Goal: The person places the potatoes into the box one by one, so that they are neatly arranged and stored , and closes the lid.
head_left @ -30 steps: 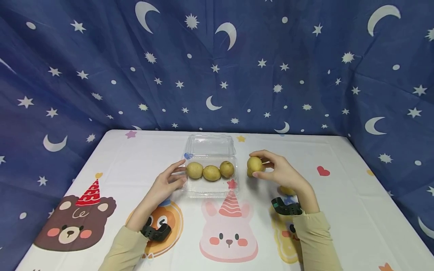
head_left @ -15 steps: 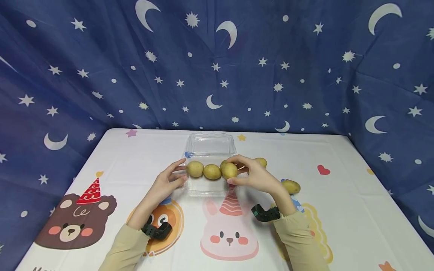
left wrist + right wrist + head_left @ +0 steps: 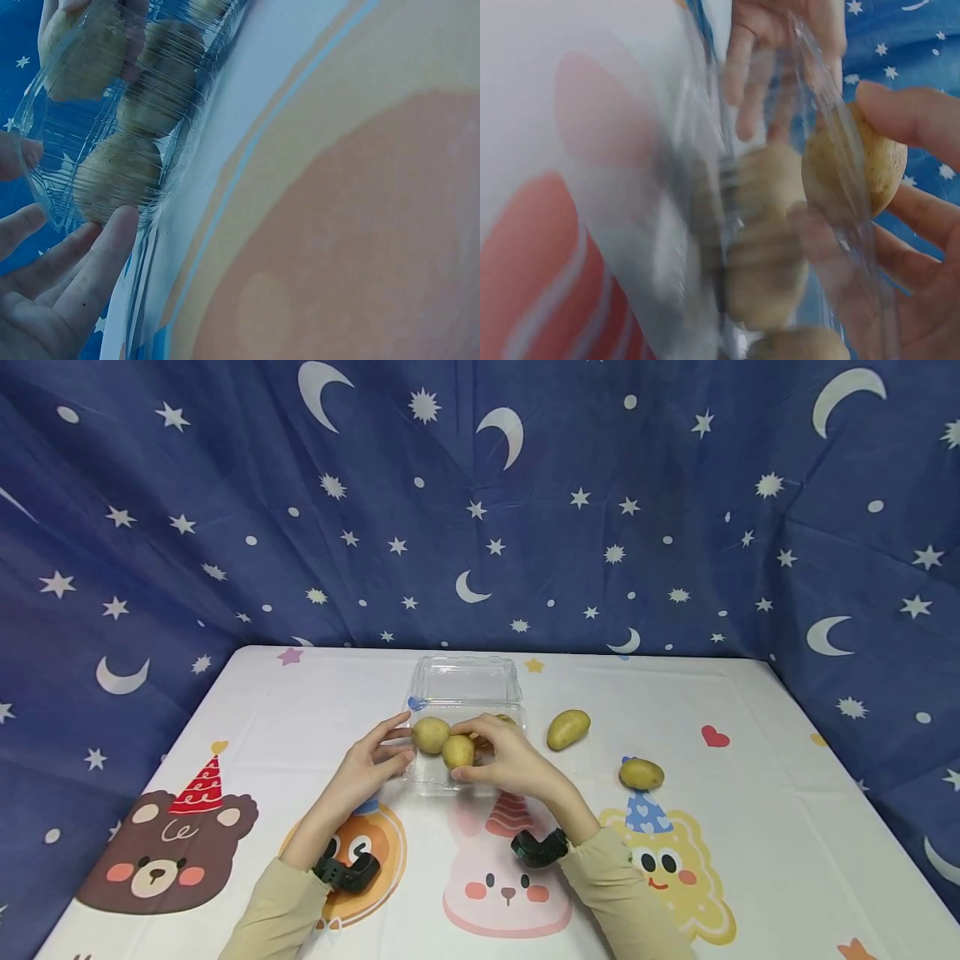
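Observation:
A clear plastic clamshell box (image 3: 437,783) lies with its lid (image 3: 465,680) folded back. My right hand (image 3: 506,757) pinches a potato (image 3: 881,161) between thumb and fingers, low over the front of the box. Behind it, a row of potatoes rests inside; the leftmost potato (image 3: 431,734) shows well, while the right hand partly covers the others. The left wrist view shows the row through the box wall, including the nearest potato (image 3: 118,176). My left hand (image 3: 369,758) touches the box's left side with extended fingers.
Two loose potatoes lie right of the box: one potato (image 3: 568,729) close by, another potato (image 3: 641,774) nearer the front. A white tablecloth (image 3: 795,835) with cartoon prints covers the table. A blue star-patterned curtain (image 3: 570,568) hangs behind it.
My right hand has carried the potato left, from beside the box to over its front middle. The two loose potatoes on the right are now uncovered. My left hand has stayed put.

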`<state>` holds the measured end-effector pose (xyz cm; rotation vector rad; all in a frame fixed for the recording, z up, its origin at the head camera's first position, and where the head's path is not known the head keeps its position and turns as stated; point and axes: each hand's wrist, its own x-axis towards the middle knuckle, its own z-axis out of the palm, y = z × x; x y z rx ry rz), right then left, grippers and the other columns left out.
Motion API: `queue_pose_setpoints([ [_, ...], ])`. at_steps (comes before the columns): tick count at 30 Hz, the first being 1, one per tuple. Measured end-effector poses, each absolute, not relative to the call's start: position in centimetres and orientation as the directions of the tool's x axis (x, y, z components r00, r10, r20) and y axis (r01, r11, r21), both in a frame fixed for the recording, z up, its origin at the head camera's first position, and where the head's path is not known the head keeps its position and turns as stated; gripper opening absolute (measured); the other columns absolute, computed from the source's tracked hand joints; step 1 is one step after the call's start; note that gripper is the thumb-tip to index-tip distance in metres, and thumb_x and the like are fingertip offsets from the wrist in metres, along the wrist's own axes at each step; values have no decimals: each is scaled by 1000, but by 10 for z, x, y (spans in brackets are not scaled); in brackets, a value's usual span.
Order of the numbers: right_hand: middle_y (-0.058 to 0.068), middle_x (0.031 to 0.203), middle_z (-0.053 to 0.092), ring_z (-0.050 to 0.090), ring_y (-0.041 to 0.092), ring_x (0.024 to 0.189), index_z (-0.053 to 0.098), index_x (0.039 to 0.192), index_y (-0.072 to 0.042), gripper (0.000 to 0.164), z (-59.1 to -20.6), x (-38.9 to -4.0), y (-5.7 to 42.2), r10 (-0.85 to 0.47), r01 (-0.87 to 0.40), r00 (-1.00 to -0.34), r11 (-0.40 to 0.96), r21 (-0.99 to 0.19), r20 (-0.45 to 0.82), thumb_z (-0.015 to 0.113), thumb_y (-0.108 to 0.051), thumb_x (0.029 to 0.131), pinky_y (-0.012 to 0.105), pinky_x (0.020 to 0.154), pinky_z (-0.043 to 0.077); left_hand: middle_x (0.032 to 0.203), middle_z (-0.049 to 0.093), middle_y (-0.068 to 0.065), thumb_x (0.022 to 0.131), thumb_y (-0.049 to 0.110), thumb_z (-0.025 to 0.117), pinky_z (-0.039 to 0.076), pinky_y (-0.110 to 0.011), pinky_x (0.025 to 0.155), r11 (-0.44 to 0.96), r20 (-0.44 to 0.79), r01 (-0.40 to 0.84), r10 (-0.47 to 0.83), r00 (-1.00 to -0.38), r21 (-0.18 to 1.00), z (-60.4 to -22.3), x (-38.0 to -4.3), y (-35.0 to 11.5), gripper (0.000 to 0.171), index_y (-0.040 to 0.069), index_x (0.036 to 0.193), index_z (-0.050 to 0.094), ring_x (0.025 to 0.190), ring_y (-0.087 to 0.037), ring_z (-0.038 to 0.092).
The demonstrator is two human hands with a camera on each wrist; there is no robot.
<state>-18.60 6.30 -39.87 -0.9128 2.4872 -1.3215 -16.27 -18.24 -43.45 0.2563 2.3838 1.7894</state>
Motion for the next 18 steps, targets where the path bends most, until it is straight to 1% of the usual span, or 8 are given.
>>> queue_pose_setpoints([
  [4,7,113,59,59,14,96,62,124,-8,52,-403,-184,49,-581,-417,-808,441,-795,101,80,-18,77,26,84,57,142,46,-24,94,13,60,57,-24,82,276,-25,40,229,-973,960,-434,-163,-182,62,13,150,33,125,-41,54],
  [10,7,109,57,57,13,90,62,125,-8,52,-408,-180,37,-575,-405,-813,447,-798,91,80,-17,77,29,83,58,142,46,-24,94,16,61,57,-26,83,280,-24,43,231,-973,959,-433,-162,-183,62,13,150,33,125,-41,54],
  [15,8,112,58,55,15,98,61,127,-7,52,-411,-180,36,-589,-391,-804,428,-815,77,79,-19,80,26,85,57,142,46,-24,95,15,60,58,-30,85,281,-18,49,230,-973,958,-434,-163,-183,61,13,150,33,125,-41,53],
  [18,9,119,58,58,20,106,59,129,-6,49,-413,-179,37,-623,-375,-781,403,-835,50,75,-19,84,27,89,56,142,46,-23,95,16,60,57,-35,88,281,-19,49,235,-972,958,-435,-162,-183,62,14,150,33,126,-41,52],
])
